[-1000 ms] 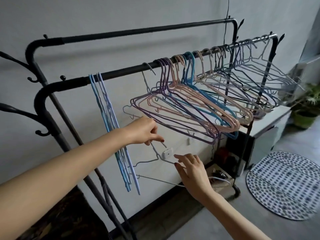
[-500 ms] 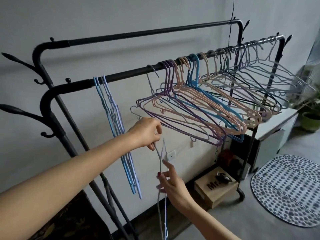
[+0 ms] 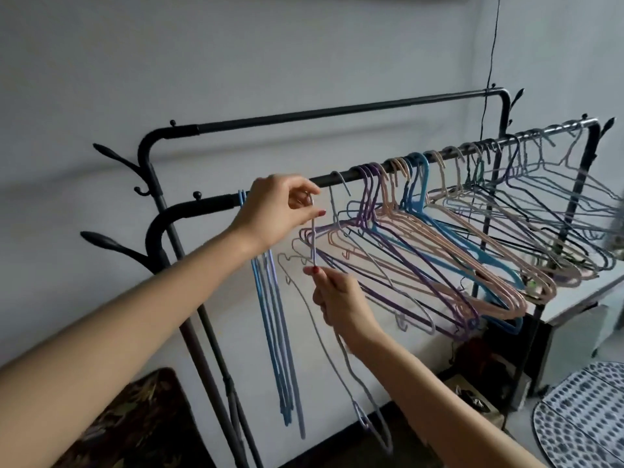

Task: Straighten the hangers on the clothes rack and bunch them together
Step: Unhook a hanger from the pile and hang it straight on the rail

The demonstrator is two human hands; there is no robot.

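A black clothes rack (image 3: 202,202) has two bars. On its front bar several hangers in purple, pink and blue (image 3: 439,251) hang slanted and spread toward the right. A tight bunch of blue and lilac hangers (image 3: 277,325) hangs straight near the left end. My left hand (image 3: 273,211) pinches the hook of a pale grey hanger (image 3: 341,352) just below the bar, between the two groups. My right hand (image 3: 341,298) grips the same hanger lower down at its neck. The hanger's body trails down edge-on.
A white cabinet (image 3: 580,305) stands behind the rack's right end, with a dotted round mat (image 3: 580,413) on the floor. A cardboard box (image 3: 472,393) lies under the rack. A dark patterned cushion (image 3: 135,420) is at lower left. A thin cord (image 3: 489,62) hangs by the wall.
Both hands rose with the grey hanger: the left went from mid-height up to the bar, the right moved up to the hanger's neck. The view tilted upward.
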